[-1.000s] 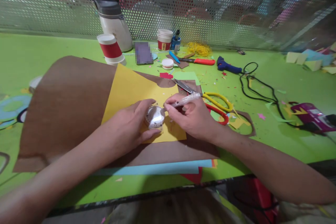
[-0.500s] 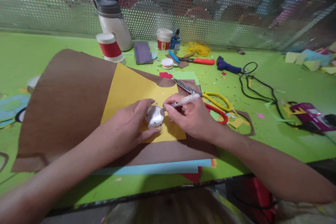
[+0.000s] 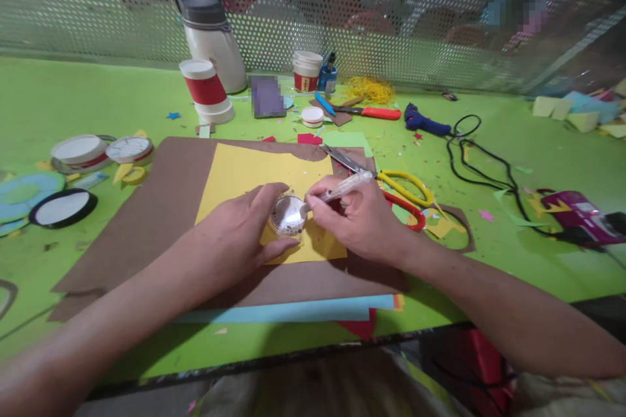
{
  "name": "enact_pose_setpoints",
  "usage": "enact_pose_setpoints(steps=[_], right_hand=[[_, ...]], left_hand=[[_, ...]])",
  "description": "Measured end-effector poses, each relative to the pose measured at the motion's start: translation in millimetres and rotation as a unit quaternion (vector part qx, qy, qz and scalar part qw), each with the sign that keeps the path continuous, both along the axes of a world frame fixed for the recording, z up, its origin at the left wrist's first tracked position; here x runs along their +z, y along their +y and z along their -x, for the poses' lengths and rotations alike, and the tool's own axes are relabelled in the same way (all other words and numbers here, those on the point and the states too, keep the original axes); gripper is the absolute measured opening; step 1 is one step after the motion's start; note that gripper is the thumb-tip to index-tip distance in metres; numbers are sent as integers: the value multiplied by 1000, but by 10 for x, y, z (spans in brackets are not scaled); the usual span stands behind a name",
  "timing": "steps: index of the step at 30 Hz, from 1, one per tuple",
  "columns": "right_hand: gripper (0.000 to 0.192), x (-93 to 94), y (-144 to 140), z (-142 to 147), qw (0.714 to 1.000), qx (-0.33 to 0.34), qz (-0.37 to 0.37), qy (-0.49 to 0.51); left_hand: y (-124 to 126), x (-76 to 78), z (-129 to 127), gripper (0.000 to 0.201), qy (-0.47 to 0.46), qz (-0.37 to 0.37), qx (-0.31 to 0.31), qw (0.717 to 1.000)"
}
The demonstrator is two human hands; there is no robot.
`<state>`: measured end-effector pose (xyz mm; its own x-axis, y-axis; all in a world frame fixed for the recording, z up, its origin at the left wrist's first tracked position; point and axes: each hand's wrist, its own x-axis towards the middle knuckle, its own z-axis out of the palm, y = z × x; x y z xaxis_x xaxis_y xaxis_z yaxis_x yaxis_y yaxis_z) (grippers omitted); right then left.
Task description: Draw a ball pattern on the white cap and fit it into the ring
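My left hand (image 3: pixel 239 225) steadies a round, clear, shiny disc (image 3: pixel 288 215) on a yellow paper sheet (image 3: pixel 254 169), thumb and index finger against its edge. What kind of disc it is, I cannot make out. A pale, see-through pen (image 3: pixel 345 186) is pinched in my right hand (image 3: pixel 359 218), its tip at the disc's right rim. Beneath the yellow sheet lie brown paper sheets (image 3: pixel 132 208). Just beyond my right hand rest scissors (image 3: pixel 405 186) with one yellow and one red handle.
Behind stand a white jug (image 3: pixel 215 45), a red-and-white paper cup piece (image 3: pixel 208 94) and a small tub (image 3: pixel 307 71). A blue glue gun (image 3: pixel 425 120) lies at right with its black cord. White round lids (image 3: pixel 81 151) sit at left. Paper scraps litter the green table (image 3: pixel 489 176).
The raised left part of the brown paper has dropped flat, and the yellow sheet with it, uncovering the lids at left. Both hands have stayed nearly in place at the disc.
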<state>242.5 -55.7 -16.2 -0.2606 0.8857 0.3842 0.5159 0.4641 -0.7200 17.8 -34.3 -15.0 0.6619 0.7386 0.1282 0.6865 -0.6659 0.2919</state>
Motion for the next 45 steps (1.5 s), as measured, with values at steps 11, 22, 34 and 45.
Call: enact_pose_setpoints(steps=[11,22,34,45], right_hand=[[22,-15,-1,-3,1000,-8,17,0],[22,1,-2,-7,1000,-2,20,9],[22,58,-2,-36,998,-32,-36,47],[22,-101,239,-197,997,73,21,-24]], left_hand=[[0,-7,6,52,1,5,2,1000],[-13,-23,8,54,10,18,12,1000],[-9,-14,5,63,7,22,20,1000],[271,-20,236,116,-148,91,75,982]])
